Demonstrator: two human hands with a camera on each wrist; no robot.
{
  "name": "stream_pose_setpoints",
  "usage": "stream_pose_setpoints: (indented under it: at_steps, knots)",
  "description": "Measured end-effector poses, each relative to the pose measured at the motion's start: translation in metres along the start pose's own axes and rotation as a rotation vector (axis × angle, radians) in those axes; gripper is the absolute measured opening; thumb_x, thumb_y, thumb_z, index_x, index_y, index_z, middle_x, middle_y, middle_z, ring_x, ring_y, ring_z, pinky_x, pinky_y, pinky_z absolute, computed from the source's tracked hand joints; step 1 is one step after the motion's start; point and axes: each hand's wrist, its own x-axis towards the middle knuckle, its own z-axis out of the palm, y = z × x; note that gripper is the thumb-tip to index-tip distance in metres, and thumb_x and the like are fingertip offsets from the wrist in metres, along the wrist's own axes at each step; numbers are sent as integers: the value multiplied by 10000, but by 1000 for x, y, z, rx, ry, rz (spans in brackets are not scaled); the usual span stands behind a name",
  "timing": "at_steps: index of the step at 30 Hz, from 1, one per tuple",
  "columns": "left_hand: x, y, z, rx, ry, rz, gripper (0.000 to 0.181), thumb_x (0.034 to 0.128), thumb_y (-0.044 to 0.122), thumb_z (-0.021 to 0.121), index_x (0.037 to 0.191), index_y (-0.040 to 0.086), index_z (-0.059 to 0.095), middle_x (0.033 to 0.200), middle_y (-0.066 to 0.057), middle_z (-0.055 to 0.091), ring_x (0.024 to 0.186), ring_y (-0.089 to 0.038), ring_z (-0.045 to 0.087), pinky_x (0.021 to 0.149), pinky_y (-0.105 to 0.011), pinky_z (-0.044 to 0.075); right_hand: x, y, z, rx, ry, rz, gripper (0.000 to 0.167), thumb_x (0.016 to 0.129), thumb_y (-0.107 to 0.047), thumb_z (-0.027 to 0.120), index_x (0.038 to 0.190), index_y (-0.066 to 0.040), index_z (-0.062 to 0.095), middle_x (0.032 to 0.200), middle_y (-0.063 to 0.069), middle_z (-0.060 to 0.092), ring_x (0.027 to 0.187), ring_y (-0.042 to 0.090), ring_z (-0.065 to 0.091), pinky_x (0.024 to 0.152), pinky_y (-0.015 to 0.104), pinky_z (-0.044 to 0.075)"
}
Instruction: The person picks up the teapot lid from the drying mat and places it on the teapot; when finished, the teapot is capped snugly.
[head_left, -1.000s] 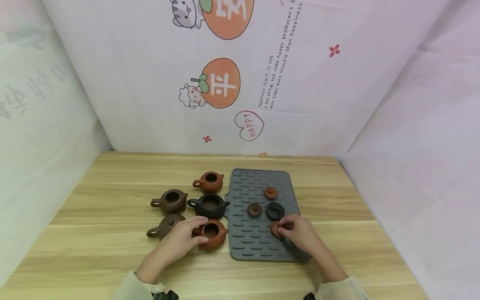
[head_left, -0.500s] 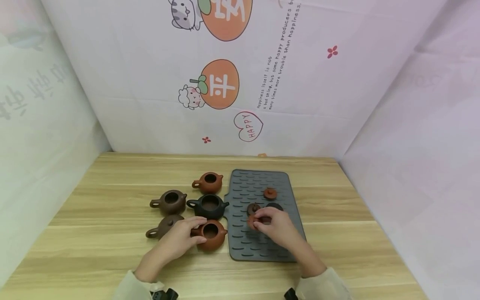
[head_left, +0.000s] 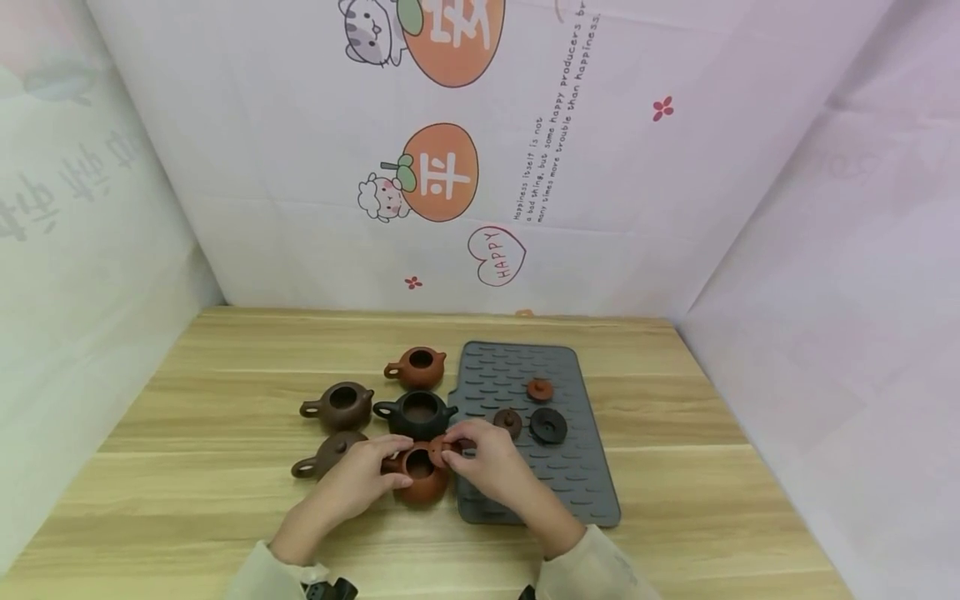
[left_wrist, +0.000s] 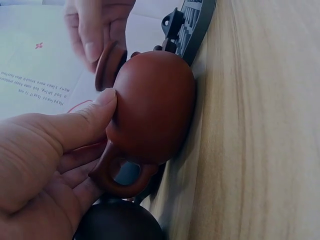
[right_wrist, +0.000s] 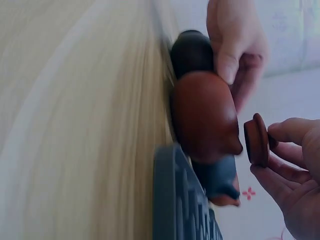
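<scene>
A reddish-brown teapot point(head_left: 422, 493) stands without its lid on the wooden table. My left hand point(head_left: 360, 477) grips it at the handle side, its thumb on the upper body in the left wrist view. The matching lid point(right_wrist: 257, 141) is pinched at its knob between the fingertips of my right hand point(head_left: 491, 467). In the head view the lid hangs over the right part of the pot's opening. The right wrist view has it tilted and apart from the pot. Directly behind sits a black teapot point(head_left: 417, 415), also open on top.
A grey ribbed mat point(head_left: 540, 492) lies on the right, bearing an orange-brown lid point(head_left: 540, 389), a brown lid point(head_left: 507, 423) and a black lid point(head_left: 548, 426). Leftward stand a lidless brown teapot point(head_left: 345, 407) and a lidded brown one point(head_left: 335, 452). An orange-brown teapot point(head_left: 420, 368) is at the back.
My right hand has lifted the reddish-brown lid off the mat and carried it left to the teapot's opening. The left hand has stayed on the teapot.
</scene>
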Motion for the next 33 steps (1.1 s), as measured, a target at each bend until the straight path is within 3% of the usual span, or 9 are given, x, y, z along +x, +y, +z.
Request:
stream_pose_setpoints:
  at_steps: [3, 12, 27, 33]
  knots:
    - [0, -1, 0, 2, -2, -2, 439, 845, 133, 772, 1237, -13, 640, 1243, -151, 619, 1166, -309, 568, 926, -461, 488, 2, -8, 7, -23, 5, -14, 136, 889, -112, 736, 1021, -91, 714, 1098, 31, 635, 916, 159, 643, 735, 282, 556]
    - [1, -3, 1, 5, 8, 13, 443, 839, 134, 774, 1232, -21, 641, 1233, -153, 624, 1175, -311, 562, 935, -462, 481, 5, -21, 23, -92, 13, -50, 108, 876, -132, 754, 971, -93, 721, 1038, 4, 635, 871, 99, 624, 691, 182, 524]
    - [0, -5, 2, 14, 24, 30, 439, 836, 136, 780, 1226, -15, 646, 1228, -139, 627, 1163, -297, 571, 926, -447, 491, 4, -17, 32, -135, 37, -78, 112, 868, -177, 767, 957, -124, 725, 1029, -36, 640, 917, 84, 613, 737, 186, 517]
    - [-2, -1, 0, 27, 31, 24, 491, 837, 165, 786, 1267, -6, 620, 1268, -135, 607, 1188, -292, 554, 948, -446, 476, 6, -10, 24, -79, 5, -43, 180, 883, -233, 750, 1013, -111, 726, 1059, -8, 650, 924, 140, 637, 740, 227, 537]
